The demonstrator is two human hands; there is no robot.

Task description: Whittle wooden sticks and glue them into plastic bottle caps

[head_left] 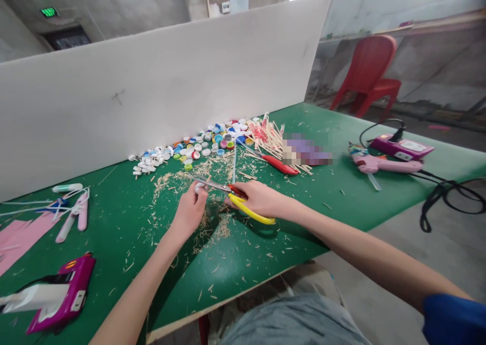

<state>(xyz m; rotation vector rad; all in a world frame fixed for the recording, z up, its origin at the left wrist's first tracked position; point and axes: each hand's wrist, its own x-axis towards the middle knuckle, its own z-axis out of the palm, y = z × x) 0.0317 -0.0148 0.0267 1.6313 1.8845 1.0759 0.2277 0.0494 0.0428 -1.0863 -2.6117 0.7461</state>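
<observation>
My right hand (258, 199) is closed around the yellow and red handles of a pair of scissors (248, 211). The scissors' metal blades reach left to the fingertips of my left hand (190, 208). Between thumb and fingers, my left hand pinches a small white piece (198, 186), mostly covered by the fingers, so its exact kind does not show. Wood shavings (224, 227) lie on the table beneath both hands. Just beyond them is a pile of coloured bottle caps (205, 145), with small white parts (152, 160) at its left.
Wooden sticks (269, 137) and a red-handled tool (281, 164) lie right of the caps on the green table (304, 198). Farther right are a pink glue gun (391, 164) and a purple power strip (402, 146). Another strip (78, 294) sits front left. A white board (152, 92) stands behind.
</observation>
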